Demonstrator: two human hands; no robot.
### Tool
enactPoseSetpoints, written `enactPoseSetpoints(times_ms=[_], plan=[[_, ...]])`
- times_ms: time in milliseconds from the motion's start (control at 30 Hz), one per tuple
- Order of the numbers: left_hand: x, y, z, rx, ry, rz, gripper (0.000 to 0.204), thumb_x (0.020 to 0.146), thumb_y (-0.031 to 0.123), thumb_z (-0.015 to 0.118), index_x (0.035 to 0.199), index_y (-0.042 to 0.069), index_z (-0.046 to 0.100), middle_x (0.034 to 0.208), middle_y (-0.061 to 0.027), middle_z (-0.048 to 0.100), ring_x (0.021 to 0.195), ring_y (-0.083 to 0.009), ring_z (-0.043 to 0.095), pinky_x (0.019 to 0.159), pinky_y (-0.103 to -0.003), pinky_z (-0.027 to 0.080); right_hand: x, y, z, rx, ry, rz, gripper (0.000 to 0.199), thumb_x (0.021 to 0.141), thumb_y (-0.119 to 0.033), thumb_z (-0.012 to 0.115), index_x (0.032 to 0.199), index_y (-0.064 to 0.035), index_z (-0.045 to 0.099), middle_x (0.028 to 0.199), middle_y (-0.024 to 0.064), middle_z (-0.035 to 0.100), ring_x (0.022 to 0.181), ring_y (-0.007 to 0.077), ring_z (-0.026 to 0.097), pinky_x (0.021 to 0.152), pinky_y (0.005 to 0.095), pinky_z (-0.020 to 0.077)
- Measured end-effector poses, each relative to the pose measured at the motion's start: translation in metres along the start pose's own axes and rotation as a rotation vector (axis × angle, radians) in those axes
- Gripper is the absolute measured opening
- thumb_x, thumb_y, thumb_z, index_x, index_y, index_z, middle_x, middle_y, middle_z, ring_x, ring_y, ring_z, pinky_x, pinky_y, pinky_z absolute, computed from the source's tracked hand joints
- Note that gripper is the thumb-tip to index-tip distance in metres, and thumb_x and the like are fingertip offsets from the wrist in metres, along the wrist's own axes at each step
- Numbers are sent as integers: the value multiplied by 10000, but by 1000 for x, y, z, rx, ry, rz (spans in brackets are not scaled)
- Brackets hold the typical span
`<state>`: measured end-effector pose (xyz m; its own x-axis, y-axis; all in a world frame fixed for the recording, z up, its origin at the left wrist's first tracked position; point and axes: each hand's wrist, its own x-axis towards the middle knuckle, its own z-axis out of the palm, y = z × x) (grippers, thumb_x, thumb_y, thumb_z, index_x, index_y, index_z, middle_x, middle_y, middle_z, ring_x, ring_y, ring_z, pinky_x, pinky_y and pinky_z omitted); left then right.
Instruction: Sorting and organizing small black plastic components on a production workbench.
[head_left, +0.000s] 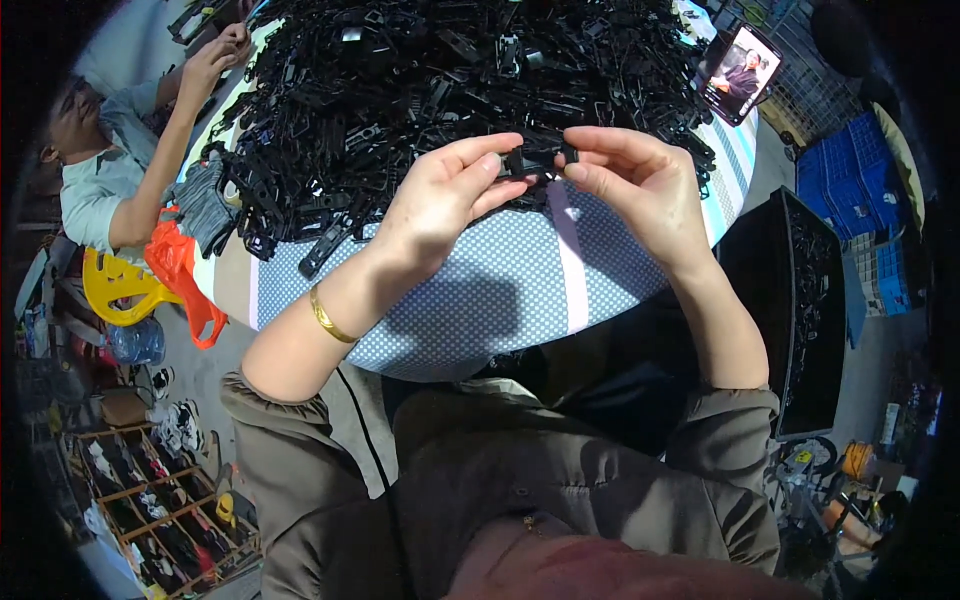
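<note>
Between my two hands, just above the near side of the heap, is a small black plastic part (537, 161). My left hand (442, 200) pinches its left end between thumb and fingers. The thumb and forefinger of my right hand (645, 190) close on its right end. Behind and below my hands spreads a big heap of similar black plastic parts (400, 100), tangled together. One loose black piece (325, 248) lies at the heap's near left edge. The part's finer shape is partly covered by my fingers.
The round table's patterned cover (450, 290) shows along its near edge. A phone (743, 75) with a lit screen stands at the far right. Another person (115, 180) works at the left, near an orange plastic bag (178, 265) and a yellow stool (118, 287). A shoe rack (150, 490) stands lower left.
</note>
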<state>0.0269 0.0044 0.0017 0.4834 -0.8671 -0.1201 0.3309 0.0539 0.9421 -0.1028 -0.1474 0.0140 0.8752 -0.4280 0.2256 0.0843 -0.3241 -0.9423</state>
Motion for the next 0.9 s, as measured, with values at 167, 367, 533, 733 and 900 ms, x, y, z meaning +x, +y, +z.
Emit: enactPoseSetpoints(times_ms=[167,367,533,733,900], plan=[[-2,2,1,3,15,9,347,927,77,414,1230,-93,413,1065,-180,568,960,-195,588,894,-272,481,-6,-5,7,-34,8,-22,268,781,-28,652,1044,8,619,898,103,664,815,123,629,744,234,511],[-2,5,1,105,18,29,354,882,46,514,1218,-48,454,1039,-149,590,903,-171,612,825,-256,518,-7,-4,9,-289,42,-250,234,744,-30,675,977,-33,661,960,71,613,820,119,592,711,224,501],[-7,8,5,113,46,78,403,845,31,569,1218,-65,450,968,-104,614,838,-117,598,778,-215,504,-2,-5,11,-212,50,-264,248,708,-105,723,939,-35,666,1131,69,490,889,122,542,669,227,484],[-9,14,4,221,-74,172,425,817,32,590,1218,-41,470,951,-88,623,839,-102,584,768,-223,487,6,4,2,-19,-178,-13,308,748,-124,696,1031,-18,637,850,63,645,743,122,605,706,237,496],[-2,21,-7,294,-211,216,472,848,92,575,1280,-4,413,1059,-109,601,930,-141,585,834,-248,474,5,-3,-2,31,-172,38,279,761,-105,680,1012,8,633,862,73,645,778,121,608,711,233,493]])
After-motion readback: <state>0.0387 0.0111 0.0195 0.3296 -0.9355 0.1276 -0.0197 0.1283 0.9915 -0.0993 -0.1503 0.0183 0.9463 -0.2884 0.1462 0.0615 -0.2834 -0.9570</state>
